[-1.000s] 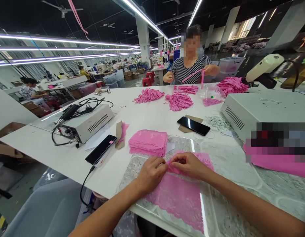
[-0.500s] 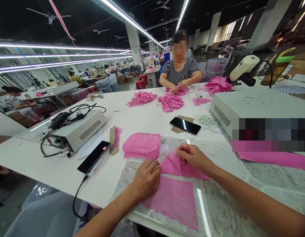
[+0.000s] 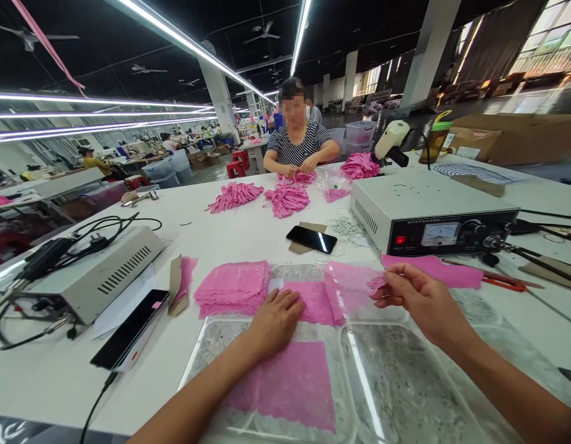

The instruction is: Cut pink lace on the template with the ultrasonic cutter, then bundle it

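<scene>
My right hand (image 3: 417,299) pinches the edge of a thin pink fabric piece (image 3: 354,283) and holds that end up to the right. My left hand (image 3: 276,320) lies flat, fingers stretched out, on the left part of the fabric. Between the hands, part of the cloth rests flat and part is lifted. Nearer to me, another flat pink piece (image 3: 295,382) lies on the clear, grey-patterned sheet (image 3: 396,370), partly under my left wrist. To the left of my left hand stands a neat stack of pink fabric pieces (image 3: 232,287).
A phone (image 3: 312,239) and a control box with a meter (image 3: 433,209) stand beyond my right hand. On the left are a second box (image 3: 100,271) with cables and a dark tablet-like device (image 3: 131,327). Across the table, a person (image 3: 299,142) handles pink strip bundles (image 3: 288,198).
My right hand has moved to the right, drawing the fabric's end out and up. My left hand has flattened on the cloth. The view has turned right.
</scene>
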The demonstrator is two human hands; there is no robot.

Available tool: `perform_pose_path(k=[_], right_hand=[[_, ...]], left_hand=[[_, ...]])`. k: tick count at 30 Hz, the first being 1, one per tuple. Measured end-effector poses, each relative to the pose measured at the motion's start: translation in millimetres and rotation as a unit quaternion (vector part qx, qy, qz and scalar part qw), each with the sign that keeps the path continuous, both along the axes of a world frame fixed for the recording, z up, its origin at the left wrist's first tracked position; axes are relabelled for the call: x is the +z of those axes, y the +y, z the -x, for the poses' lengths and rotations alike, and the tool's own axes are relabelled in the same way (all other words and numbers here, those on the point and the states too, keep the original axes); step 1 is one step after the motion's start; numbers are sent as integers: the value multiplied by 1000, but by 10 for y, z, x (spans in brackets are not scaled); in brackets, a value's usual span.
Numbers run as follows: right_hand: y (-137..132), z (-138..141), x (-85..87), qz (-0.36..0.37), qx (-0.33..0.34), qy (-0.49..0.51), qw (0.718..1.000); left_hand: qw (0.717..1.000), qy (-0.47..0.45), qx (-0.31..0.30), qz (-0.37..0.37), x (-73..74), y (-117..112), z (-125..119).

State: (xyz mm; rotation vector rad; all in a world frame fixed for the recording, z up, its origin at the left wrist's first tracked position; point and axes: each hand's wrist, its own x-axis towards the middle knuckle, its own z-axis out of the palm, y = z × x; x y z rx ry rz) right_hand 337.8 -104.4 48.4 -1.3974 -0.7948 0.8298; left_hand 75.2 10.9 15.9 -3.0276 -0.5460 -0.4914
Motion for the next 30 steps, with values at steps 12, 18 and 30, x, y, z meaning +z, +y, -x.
perform_pose_path(k=[12, 18, 30], right_hand=[[-1055, -433, -428, 150, -175, -160, 960], [-1294, -399, -552, 196, -170, -308, 915], [-1622, -544, -737, 235, -88, -399, 882]], left_hand=[[994, 11, -105, 26, 6, -437, -859], [991, 15, -129, 26, 7, -438, -973], [975, 22, -219, 41, 94, -836, -797]])
